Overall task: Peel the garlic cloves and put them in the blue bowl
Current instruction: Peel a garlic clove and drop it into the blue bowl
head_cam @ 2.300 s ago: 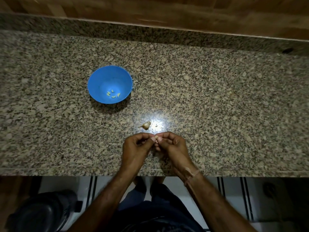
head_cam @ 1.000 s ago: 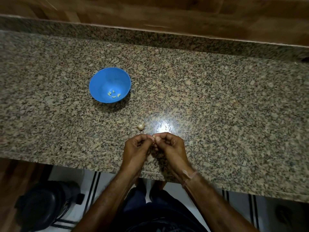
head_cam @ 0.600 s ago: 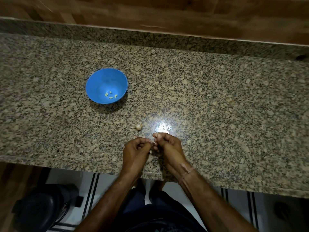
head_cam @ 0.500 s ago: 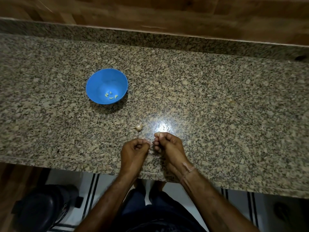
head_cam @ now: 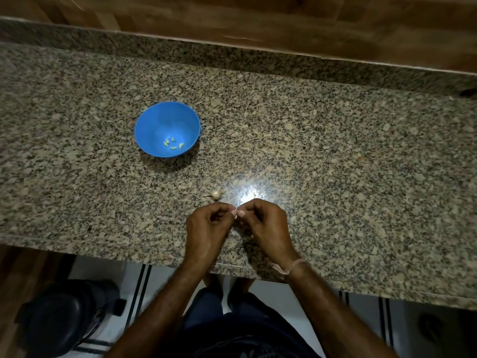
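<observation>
Blue bowl [head_cam: 154, 120] holds a few peeled cloves [head_cam: 173, 145]. Left hand [head_cam: 206, 229] and right hand [head_cam: 267, 226]: both grips pinched on a barely visible clove [head_cam: 236, 212], probably mid-peel. Unpeeled garlic piece [head_cam: 215, 194] waits on worktop [head_cam: 335, 164].

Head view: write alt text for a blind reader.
The left hand and right hand pinch a small clove together above a granite counter. Just beyond lies a garlic piece; a blue bowl farther left holds a few peeled cloves.
</observation>
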`<state>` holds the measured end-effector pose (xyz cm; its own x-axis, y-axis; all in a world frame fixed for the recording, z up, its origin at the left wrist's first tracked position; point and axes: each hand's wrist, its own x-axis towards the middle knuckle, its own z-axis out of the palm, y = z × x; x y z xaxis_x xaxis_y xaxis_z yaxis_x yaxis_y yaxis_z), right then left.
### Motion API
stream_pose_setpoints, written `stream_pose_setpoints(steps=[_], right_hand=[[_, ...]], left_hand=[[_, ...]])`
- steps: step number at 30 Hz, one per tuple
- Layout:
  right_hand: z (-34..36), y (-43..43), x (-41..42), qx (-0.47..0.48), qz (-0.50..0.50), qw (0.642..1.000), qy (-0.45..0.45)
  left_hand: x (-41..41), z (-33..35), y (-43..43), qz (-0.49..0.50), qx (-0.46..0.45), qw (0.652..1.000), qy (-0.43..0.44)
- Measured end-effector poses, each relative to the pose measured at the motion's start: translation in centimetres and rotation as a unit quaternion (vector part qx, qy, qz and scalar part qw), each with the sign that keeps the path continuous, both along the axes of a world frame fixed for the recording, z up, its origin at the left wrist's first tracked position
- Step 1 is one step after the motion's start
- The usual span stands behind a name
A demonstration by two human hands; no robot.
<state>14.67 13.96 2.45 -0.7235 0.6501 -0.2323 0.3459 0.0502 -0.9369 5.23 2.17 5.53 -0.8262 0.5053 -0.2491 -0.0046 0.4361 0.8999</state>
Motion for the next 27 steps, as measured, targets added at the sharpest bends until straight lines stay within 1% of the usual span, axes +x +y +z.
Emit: stream_pose_setpoints(steps=[2,8,16,22,27], right_hand=[[0.28,-0.18,0.05,-0.036,-0.008,0.999,0.027],[0.63,-0.44,0.32,-0.039,-0.03,0.997,0.054],[0.83,-0.32,0.29,0.002,-0.029,0.999,0.036],[0.76,-0.18,0.29,0.064,0.009,0.998,0.022],[0.64,-0.24,0.35,0.064,0.012,0.998,0.026]], left_hand=[[-0.01,0.19,0.02,0.014,0.004,1.0,-0.006],[-0.27,0.29,0.12,0.01,0.004,1.0,-0.025],[-0.09,-0.21,0.01,0.0,0.007,1.0,-0.017],[0.07,-0.19,0.07,-0.004,-0.013,1.0,0.022],[0.02,-0.18,0.16,-0.005,-0.014,1.0,0.022]])
